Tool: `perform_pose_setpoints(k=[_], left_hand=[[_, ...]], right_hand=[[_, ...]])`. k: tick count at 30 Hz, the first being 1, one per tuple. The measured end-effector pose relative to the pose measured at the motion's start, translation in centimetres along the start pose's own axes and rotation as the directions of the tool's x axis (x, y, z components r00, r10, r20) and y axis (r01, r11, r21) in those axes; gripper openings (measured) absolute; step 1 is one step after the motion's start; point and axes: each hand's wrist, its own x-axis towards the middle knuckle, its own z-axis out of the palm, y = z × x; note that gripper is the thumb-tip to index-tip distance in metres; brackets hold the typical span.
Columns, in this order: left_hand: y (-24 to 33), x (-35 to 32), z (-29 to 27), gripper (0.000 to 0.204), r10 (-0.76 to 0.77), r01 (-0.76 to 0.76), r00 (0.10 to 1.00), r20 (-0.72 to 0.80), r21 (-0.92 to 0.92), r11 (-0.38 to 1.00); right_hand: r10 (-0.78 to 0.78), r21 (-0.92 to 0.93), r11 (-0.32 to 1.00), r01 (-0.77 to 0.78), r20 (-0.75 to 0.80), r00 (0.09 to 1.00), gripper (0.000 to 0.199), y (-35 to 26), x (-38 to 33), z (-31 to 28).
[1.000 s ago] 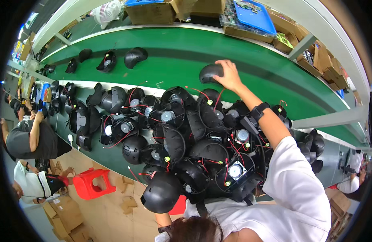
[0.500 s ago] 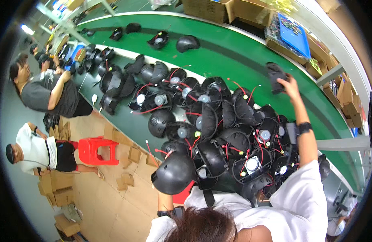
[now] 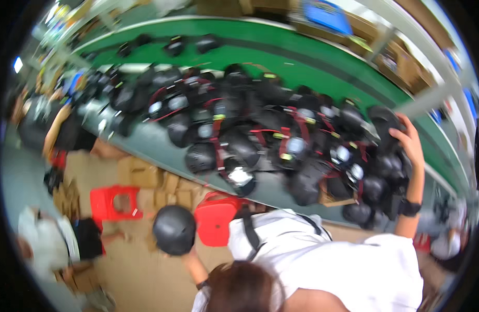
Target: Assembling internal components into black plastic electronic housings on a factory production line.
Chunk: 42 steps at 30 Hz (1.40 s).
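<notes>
Shell [image 3: 174, 230] clamped in your left hand [image 3: 189, 254] has swung out over the floor [image 3: 140, 275]; your right hand [image 3: 410, 143], gripping a black part [image 3: 382, 119], has moved from belt [image 3: 322, 77] to pile [image 3: 375, 188], so both stay occupied.

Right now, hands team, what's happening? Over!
Left hand holding black domed shell. Right hand touching curved black piece, grip blurred. Other black shells crowd the workbench.

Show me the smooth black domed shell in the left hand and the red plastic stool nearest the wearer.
Smooth black domed shell [image 3: 174, 229], head view: middle of its outer surface.
Red plastic stool [image 3: 209, 218], head view: its seat.
</notes>
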Motion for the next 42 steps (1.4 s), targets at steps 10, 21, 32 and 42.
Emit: perform_pose_setpoints(k=[10,21,32,42], left_hand=[[1.4,-5.0,6.3,0.116,-0.312,0.251,0.911,0.268,0.239,0.938],[-1.4,-10.0,9.1,0.112,-0.333,0.207,0.797,0.503,0.291,0.934],[0.4,-9.4,12.0,0.109,-0.238,0.145,0.892,0.383,0.257,0.956],[0.6,3.3,17.3,0.101,-0.306,0.060,0.836,0.455,0.479,0.876]], right_hand=[[0.145,-0.520,0.720,-0.460,-0.536,0.832,0.061,14.3,-10.1,-8.0],[0.189,-0.191,0.937,-0.291,-0.423,0.886,0.071,26.3,-13.4,3.6],[0.218,-0.016,0.960,-0.281,-0.587,0.779,0.068,32.4,-14.9,5.8],[0.083,-0.228,0.895,-0.383,-0.758,0.646,0.061,29.7,-18.0,6.9]])
